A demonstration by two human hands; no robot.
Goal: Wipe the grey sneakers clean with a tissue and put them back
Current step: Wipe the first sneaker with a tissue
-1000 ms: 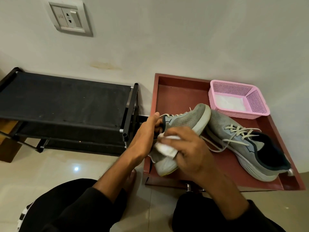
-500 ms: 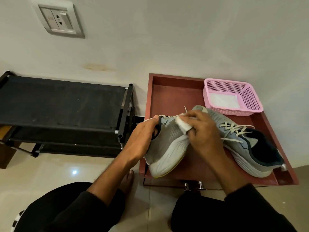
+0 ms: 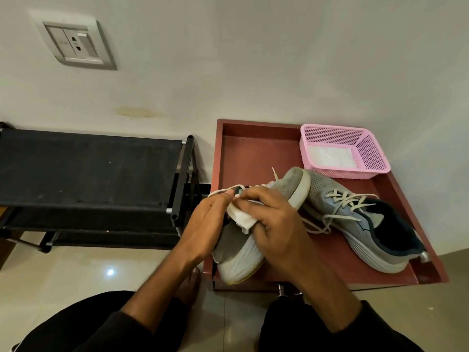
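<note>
Both hands meet over one grey knit sneaker (image 3: pixel 237 252), tipped on its side at the front left corner of a shallow, raised-edge, reddish-brown wooden surface (image 3: pixel 256 153). Gripping the shoe at its dark collar is the left hand (image 3: pixel 203 228), thumb lying along the opening. Curled fingers of the right hand (image 3: pixel 272 228) pinch a crumpled white tissue (image 3: pixel 241 215) and press it against the shoe's woven upper. Its thick, ribbed white foam sole faces the person, with a thin yellow edge at the heel; the rounded toe points away.

Just beside it, touching toe to toe, the second grey mesh sneaker (image 3: pixel 360 222) lies upright on the same surface, cream flat laces loose, navy padded lining showing at the heel.

At the back right corner sits a pink perforated plastic basket (image 3: pixel 370 153), rectangular with sloping walls, holding flat white tissues (image 3: pixel 330 156). Left of the surface stands a black fabric-topped metal-framed shoe rack (image 3: pixel 86 168) on glossy pale floor tiles (image 3: pixel 76 270).
</note>
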